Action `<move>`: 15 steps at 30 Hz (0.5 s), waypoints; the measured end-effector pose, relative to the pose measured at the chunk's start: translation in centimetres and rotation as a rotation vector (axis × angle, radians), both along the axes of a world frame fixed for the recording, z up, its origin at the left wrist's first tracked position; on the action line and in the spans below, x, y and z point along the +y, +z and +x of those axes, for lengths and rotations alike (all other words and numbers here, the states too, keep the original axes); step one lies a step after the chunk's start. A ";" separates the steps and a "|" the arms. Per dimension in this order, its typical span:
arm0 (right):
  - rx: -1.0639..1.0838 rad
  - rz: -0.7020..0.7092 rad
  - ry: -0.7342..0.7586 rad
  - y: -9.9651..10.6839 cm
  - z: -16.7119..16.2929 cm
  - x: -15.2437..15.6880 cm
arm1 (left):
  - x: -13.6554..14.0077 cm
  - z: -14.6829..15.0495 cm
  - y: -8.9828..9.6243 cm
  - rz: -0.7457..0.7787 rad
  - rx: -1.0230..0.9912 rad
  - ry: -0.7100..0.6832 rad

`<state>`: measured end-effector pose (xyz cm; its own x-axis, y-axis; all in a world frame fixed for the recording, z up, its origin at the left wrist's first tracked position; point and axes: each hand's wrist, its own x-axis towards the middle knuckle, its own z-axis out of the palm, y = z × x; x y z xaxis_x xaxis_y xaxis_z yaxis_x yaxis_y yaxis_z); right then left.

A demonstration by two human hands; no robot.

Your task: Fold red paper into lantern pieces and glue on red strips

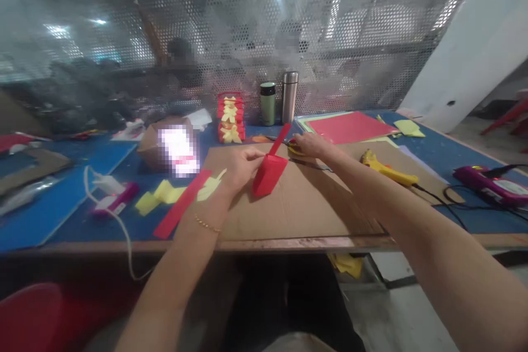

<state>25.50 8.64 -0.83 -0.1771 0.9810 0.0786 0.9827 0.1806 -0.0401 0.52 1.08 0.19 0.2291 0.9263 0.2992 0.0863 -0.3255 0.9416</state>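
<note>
My left hand (243,168) pinches the upper edge of a small red bag (268,177), made of felt or paper, between thumb and fingers. A narrow red strip (280,138) rises slantwise from the bag's top. My right hand (311,144) reaches past the bag, its fingers closed on yellow-handled scissors (293,148) with the blades pointing left. Both hands are over a flat cardboard sheet (305,209). Left of my left wrist lie a loose red strip (181,206) and pale yellow cut pieces (210,187).
Red bags with yellow bows (231,118) stand at the back, beside a green flask (268,104) and a steel flask (290,96). Red sheets (355,127) lie back right. A yellow glue gun (388,169) trails its cord rightward. A lit phone (179,149) leans against a cardboard box (149,146).
</note>
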 end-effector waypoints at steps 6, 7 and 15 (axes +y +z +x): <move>0.508 -0.021 -0.006 1.6 1.1 -3.1 | 0.1 -0.7 0.2 0.070 -0.014 -0.023; 0.594 -0.044 0.013 2.1 1.3 -4.3 | 0.1 -0.9 0.3 0.081 -0.025 -0.022; 1.356 -0.242 0.201 2.3 1.1 -11.1 | 0.4 -2.9 0.5 0.121 -0.088 -0.042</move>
